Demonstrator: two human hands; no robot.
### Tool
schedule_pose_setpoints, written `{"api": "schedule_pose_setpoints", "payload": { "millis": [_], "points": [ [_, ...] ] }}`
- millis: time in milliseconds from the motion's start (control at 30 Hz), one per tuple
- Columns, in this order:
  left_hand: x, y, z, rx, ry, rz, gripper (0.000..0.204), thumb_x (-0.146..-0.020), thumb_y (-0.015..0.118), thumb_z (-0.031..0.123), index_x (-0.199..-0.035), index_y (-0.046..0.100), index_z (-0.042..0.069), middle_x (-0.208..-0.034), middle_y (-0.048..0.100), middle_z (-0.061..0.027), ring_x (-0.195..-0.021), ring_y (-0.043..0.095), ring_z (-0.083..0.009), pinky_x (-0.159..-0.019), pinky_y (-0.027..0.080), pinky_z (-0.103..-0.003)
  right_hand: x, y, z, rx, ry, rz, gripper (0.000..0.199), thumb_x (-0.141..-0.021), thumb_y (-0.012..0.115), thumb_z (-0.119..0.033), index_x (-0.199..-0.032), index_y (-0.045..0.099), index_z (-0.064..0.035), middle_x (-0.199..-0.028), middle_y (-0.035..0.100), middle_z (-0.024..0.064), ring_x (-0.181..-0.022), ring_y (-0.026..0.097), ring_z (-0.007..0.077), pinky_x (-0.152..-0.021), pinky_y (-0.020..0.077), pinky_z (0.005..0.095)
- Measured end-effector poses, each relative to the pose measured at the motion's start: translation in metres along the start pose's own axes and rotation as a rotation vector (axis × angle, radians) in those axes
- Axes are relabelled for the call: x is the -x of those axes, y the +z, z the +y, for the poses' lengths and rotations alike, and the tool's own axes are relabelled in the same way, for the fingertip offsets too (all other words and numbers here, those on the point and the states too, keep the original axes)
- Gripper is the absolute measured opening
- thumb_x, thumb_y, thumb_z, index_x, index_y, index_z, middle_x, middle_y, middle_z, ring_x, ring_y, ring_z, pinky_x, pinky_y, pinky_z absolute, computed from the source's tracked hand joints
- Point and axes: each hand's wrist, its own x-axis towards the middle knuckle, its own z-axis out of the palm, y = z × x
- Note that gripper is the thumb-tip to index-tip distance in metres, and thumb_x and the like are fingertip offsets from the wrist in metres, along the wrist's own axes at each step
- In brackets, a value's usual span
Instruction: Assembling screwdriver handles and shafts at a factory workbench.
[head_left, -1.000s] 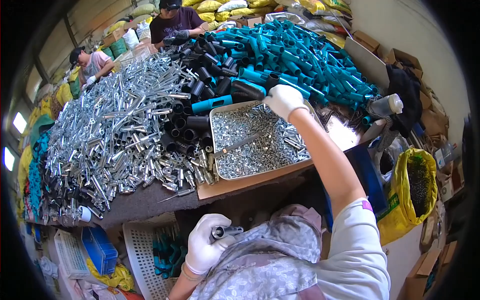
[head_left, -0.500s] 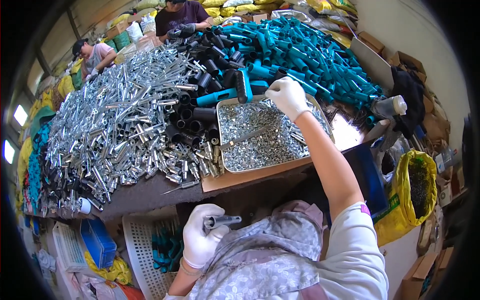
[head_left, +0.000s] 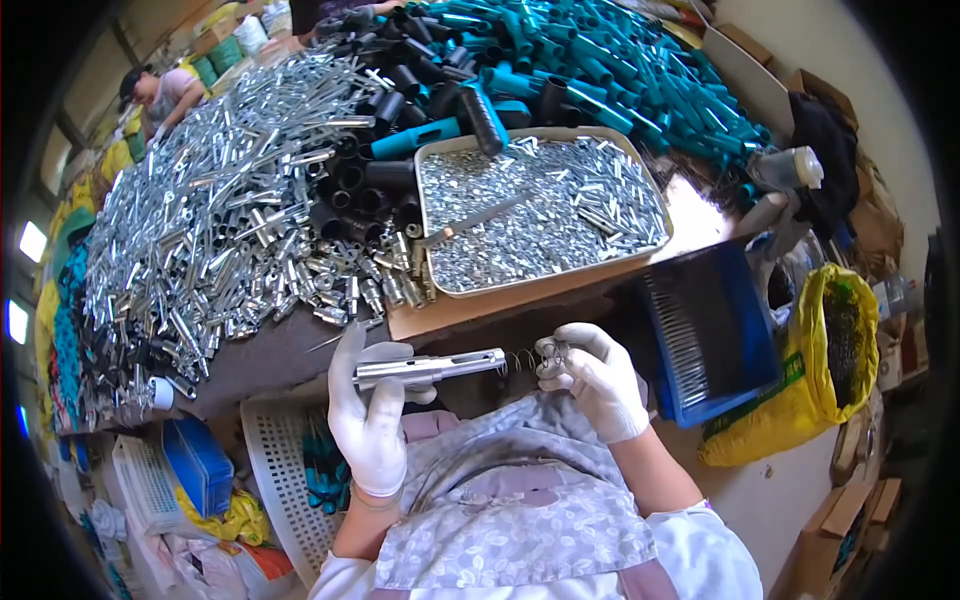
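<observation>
My left hand (head_left: pixel 368 425), in a white glove, grips a shiny slotted metal tube (head_left: pixel 452 366) that lies nearly level in front of my apron. Its slotted end points right. From that end a thin wire coil spring (head_left: pixel 522 359) stretches toward my right hand (head_left: pixel 605 385). The gloved right fingers are closed in a pinch on the spring's other end. Whether the spring reaches inside the tube cannot be seen clearly. Beyond both hands stands a pale tray (head_left: pixel 421 200) of small metal pieces, with a flat metal strip (head_left: pixel 480 219) lying across them.
Left of the tray rises a heap of metal rods and tubes (head_left: pixel 230 210). Black sleeves (head_left: pixel 385 180) and teal tubes (head_left: pixel 620 90) are piled behind it. A blue bin (head_left: pixel 745 330) and yellow sack (head_left: pixel 845 370) stand right. A co-worker (head_left: pixel 165 95) is at far left.
My right hand has come back from the tray to my front and now pinches the spring. My left hand has raised the metal tube and holds it level. The view has shifted slightly.
</observation>
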Motion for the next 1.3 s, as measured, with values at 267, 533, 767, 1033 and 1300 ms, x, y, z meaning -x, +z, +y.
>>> {"api": "schedule_pose_setpoints", "payload": {
  "millis": [267, 533, 767, 1033, 1300],
  "points": [
    [0.015, 0.007, -0.01, -0.039, -0.241, -0.173, 0.055, -0.092, 0.076, 0.018, -0.138, 0.056, -0.006, -0.119, 0.07, -0.0186, -0.098, 0.073, -0.027, -0.087, 0.059, -0.036, 0.009, -0.009, 0.012, -0.013, 0.124, -0.17, 0.042, -0.094, 0.073, -0.015, -0.128, 0.06, 0.0053, -0.125, 0.068, 0.0175, -0.102, 0.072, 0.0258, -0.091, 0.0608, 0.0406],
    [-0.003, 0.022, -0.012, -0.868, 0.191, -0.888, 0.049, -0.074, 0.083, 0.018, -0.12, 0.072, 0.005, -0.089, 0.072, -0.0152, -0.073, 0.071, -0.03, -0.067, 0.057, -0.036, 0.024, -0.018, 0.015, 0.457, 0.03, -0.309, 0.032, -0.09, 0.064, -0.003, -0.122, 0.069, 0.0016, -0.114, 0.073, 0.0102, -0.103, 0.067, 0.017, -0.096, 0.0534, 0.0323],
    [0.014, 0.036, -0.041, -0.779, 0.117, -0.803, 0.035, -0.072, 0.084, 0.013, -0.104, 0.076, 0.001, -0.086, 0.073, -0.0164, -0.073, 0.071, -0.0296, -0.067, 0.057, -0.034, 0.002, -0.086, -0.033, 0.963, -0.414, -0.166, 0.022, -0.086, 0.072, -0.01, -0.106, 0.075, -0.0019, -0.107, 0.073, 0.0137, -0.098, 0.07, 0.0242, -0.091, 0.0559, 0.0368],
    [0.028, 0.047, -0.048, -0.77, -0.314, -0.53, 0.027, -0.076, 0.078, 0.006, -0.102, 0.073, -0.002, -0.084, 0.074, -0.0137, -0.074, 0.07, -0.0149, -0.073, 0.055, -0.029, -0.102, -0.337, -0.06, 1.642, -0.311, 0.607, 0.021, -0.086, 0.062, -0.013, -0.1, 0.078, -0.0142, -0.104, 0.074, 0.0153, -0.102, 0.069, 0.0369, -0.088, 0.0546, 0.0472],
    [0.025, 0.066, -0.057, -0.819, -0.357, -0.521, 0.027, -0.075, 0.078, 0.006, -0.1, 0.073, -0.002, -0.085, 0.074, -0.0134, -0.073, 0.07, -0.0156, -0.072, 0.055, -0.029, -0.176, -0.399, -0.011, 2.074, -0.418, 0.319, 0.049, -0.086, 0.053, -0.004, -0.132, 0.065, -0.0134, -0.108, 0.071, 0.0232, -0.097, 0.07, 0.0414, -0.086, 0.0567, 0.0506]
  ]
}}
